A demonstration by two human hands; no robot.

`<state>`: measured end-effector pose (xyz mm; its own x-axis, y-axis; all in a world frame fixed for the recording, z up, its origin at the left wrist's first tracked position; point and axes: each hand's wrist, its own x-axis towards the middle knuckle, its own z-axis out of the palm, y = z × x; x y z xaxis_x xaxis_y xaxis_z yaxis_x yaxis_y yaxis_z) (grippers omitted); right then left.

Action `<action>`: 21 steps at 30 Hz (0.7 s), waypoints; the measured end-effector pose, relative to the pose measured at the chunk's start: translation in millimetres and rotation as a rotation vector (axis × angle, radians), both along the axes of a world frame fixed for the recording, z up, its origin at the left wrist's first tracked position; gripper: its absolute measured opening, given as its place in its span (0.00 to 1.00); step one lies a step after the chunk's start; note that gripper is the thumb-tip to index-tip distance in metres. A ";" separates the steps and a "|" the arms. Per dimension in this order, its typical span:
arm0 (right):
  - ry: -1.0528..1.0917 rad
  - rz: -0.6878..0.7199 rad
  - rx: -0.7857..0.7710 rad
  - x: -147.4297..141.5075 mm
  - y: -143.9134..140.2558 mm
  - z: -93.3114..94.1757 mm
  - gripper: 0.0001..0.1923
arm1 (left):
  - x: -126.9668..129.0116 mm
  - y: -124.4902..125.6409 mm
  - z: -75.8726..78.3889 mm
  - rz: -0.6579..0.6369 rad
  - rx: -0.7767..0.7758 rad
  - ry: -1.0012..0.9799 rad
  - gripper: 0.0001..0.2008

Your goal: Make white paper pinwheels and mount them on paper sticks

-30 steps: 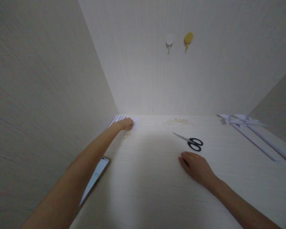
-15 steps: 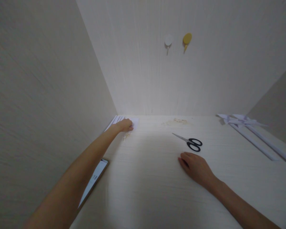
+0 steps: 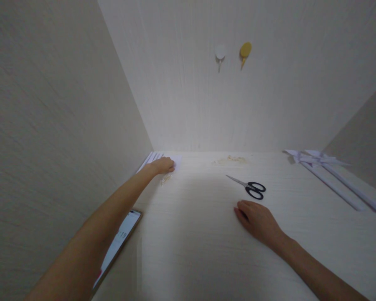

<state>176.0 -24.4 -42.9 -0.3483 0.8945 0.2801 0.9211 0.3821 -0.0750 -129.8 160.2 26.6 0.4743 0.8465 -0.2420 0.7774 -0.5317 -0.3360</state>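
Note:
My left hand [image 3: 163,165] reaches to the far left corner of the pale wooden table [image 3: 200,234] and rests on a small stack of white paper sheets [image 3: 177,160] there; its fingers are curled over the paper. My right hand [image 3: 259,221] lies flat on the table, palm down, holding nothing. Black-handled scissors [image 3: 249,187] lie shut just beyond its fingertips, apart from the hand.
A phone [image 3: 117,246] with a lit screen lies at the table's left edge under my left forearm. Folded white paper strips [image 3: 332,175] lie at the far right. Two wall hooks, one white [image 3: 220,53] and one yellow [image 3: 245,51], hang on the back wall. Walls close in left and right.
Both hands have stayed where they were. The view has shifted slightly, so more of the phone shows.

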 end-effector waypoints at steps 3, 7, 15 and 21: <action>0.001 0.003 0.005 0.0 -0.2 0.2 0.14 | -1.2 0.3 0.3 0.003 -0.010 0.007 0.14; 0.001 0.005 0.008 0.3 -0.3 0.2 0.14 | -2.1 -0.3 1.6 0.003 -0.015 0.003 0.16; 0.026 0.017 0.035 0.5 0.5 -1.3 0.14 | -1.1 -0.9 1.2 0.003 -0.008 -0.010 0.18; 0.013 0.005 0.010 -0.2 0.7 -1.3 0.15 | -5.1 2.5 -3.2 -0.008 0.004 -0.040 0.16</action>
